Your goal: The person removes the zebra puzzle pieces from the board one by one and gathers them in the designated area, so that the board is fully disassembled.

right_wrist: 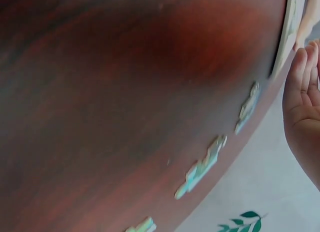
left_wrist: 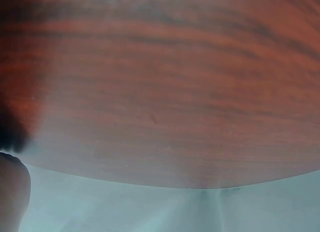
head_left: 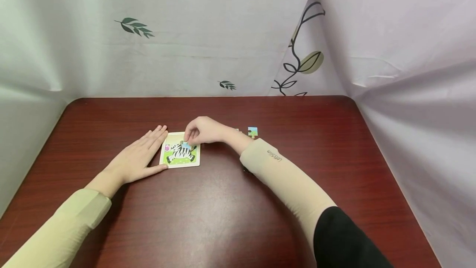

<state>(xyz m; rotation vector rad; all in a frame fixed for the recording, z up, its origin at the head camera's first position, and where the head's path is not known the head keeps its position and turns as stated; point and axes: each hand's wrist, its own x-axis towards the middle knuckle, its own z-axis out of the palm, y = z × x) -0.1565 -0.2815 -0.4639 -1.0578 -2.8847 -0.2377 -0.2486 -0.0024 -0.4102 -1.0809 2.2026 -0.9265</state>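
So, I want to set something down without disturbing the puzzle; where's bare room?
Bare table: between the left sleeve and right sleeve, nearer than the puzzle frame; also from the right sleeve to the table's right edge. Crowded: the frame, between left hand and right hand, and loose pieces just beyond the right cuff.

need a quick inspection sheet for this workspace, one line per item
surface: glossy red-brown wood-grain table
job's things: framed zebra puzzle lying flat; several loose pieces to its right, some hidden by the right forearm in the head view
clutter: small dark thing under the right sleeve, mostly hidden, unidentified
left hand: spread at the puzzle's left edge
right hand: pinches a bluish piece at the puzzle
cables: nothing seen
surroundings: pale curtain, leaf prints
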